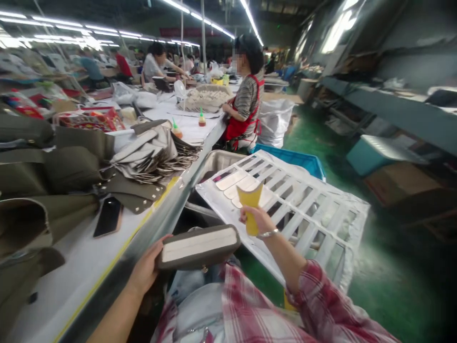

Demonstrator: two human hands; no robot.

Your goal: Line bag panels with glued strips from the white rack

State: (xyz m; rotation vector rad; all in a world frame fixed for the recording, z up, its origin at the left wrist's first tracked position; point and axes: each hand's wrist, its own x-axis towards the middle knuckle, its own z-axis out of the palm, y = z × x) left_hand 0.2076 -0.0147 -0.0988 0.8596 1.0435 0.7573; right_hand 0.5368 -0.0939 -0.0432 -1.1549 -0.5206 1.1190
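My left hand (pixel 148 267) grips the left end of a boxy grey-brown bag (pixel 200 259), held above my lap. A long white panel shows along its upper side, and a small gold-coloured fitting hangs at its lower edge. In my right hand (pixel 259 220) is a flat yellow tool (pixel 250 196) with a flared, inward-curved end pointing up. The fingers are wrapped round its narrow middle. Under that hand lies a white slatted rack (pixel 303 190), tilted, with several pale rounded pieces (pixel 237 183) near its far left end. The bag and the yellow tool are apart.
On the table to the left are grey-brown bag parts (pixel 71 166), a fanned stack of pieces (pixel 150 147), a phone (pixel 108 216) and two small green-tipped bottles (pixel 202 117). A blue crate (pixel 300 159) stands behind the rack. A co-worker in a red apron (pixel 246 109) stands farther along.
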